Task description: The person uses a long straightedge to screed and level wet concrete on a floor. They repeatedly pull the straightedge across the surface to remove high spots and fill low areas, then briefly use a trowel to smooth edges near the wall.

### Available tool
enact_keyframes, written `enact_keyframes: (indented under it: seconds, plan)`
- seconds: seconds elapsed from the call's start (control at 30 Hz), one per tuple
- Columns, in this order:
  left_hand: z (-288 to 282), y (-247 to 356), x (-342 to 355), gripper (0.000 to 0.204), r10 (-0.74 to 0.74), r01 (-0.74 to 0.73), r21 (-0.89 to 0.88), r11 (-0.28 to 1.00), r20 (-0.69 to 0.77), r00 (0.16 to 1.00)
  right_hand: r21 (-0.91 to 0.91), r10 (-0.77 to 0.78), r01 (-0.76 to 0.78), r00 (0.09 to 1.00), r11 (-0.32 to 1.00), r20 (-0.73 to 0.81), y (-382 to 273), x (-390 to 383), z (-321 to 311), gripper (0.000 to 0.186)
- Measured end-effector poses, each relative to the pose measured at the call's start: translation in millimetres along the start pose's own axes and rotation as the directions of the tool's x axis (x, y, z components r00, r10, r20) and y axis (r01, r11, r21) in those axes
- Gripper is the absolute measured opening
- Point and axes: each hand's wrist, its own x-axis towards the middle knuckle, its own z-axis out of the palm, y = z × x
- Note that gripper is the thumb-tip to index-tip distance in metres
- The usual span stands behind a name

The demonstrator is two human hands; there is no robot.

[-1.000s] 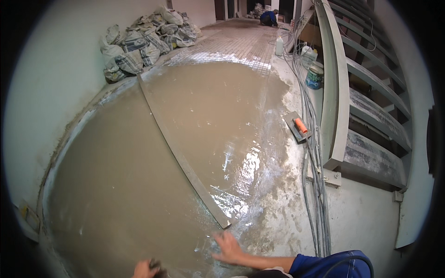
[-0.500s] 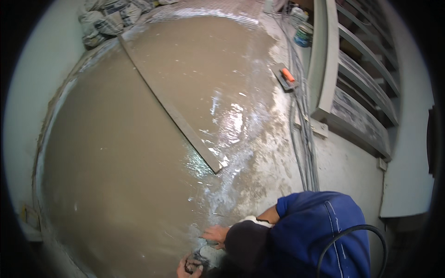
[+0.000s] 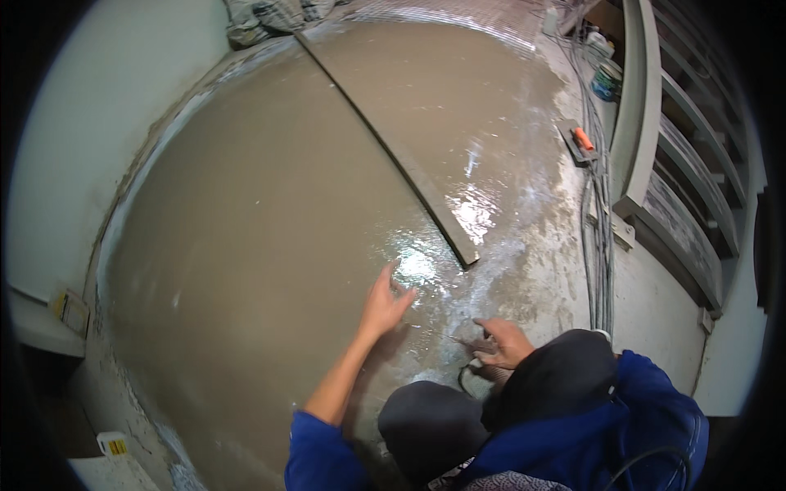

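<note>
Wet grey-brown mortar (image 3: 246, 270) covers most of the floor before me. Above its surface, my left hand (image 3: 387, 301) reaches out, thumb and fingers apart, holding nothing. My right hand (image 3: 501, 344) is beside my dark-trousered knee, near the mortar's patchy right margin; its fingers look spread, with no held tool visible. A dark curved strip (image 3: 465, 380) shows just below it, too unclear to name. A long straightedge bar (image 3: 393, 159) lies diagonally across the mortar, its near end beyond both hands. Neither hand touches the bar.
A flat trowel (image 3: 580, 141) with an orange handle lies at the right, next to long grey cables (image 3: 602, 245). Slatted grey framework (image 3: 671, 221) stands beyond them. Filled sacks (image 3: 278, 15) and a bucket (image 3: 606, 82) sit at the far side. A wall (image 3: 123, 123) borders the left.
My left hand has risen from low by my knees and stretched forward, opening. My right hand has shifted right and forward. The view has swung, so the bar and trowel appear farther right.
</note>
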Motion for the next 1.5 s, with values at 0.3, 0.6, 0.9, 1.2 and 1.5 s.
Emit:
enact_keyframes:
  seconds: [0.3,0.6,0.9,1.2,1.5]
  plan:
    - [16.8,-6.7,154.5,0.088,-0.11,0.123,0.292,0.948,-0.061,0.992,-0.344,0.048,-0.059,0.998,0.937,-0.038,26.8,62.7,-118.9,0.09]
    - [103.2,-35.7,281.5,0.12,-0.517,0.488,0.446,0.75,-0.066,0.854,-0.361,0.274,-0.248,0.962,0.899,0.021,117.5,186.1,-74.1,0.11]
    - [136.1,-75.5,323.0,0.121,-0.61,0.662,0.235,0.711,-0.262,0.748,-0.118,0.275,-0.26,0.953,0.958,0.131,169.7,209.6,-53.6,0.114]
    - [128.5,-70.3,352.6,0.093,-0.658,0.746,0.358,0.561,-0.355,0.665,-0.105,0.2,-0.173,0.907,0.979,0.37,182.9,217.0,-47.4,0.111]
    - [140.1,-59.5,359.7,0.086,-0.665,0.775,0.418,0.474,-0.407,0.626,-0.014,0.268,-0.299,0.831,0.954,0.488,187.0,237.5,-60.9,0.117]
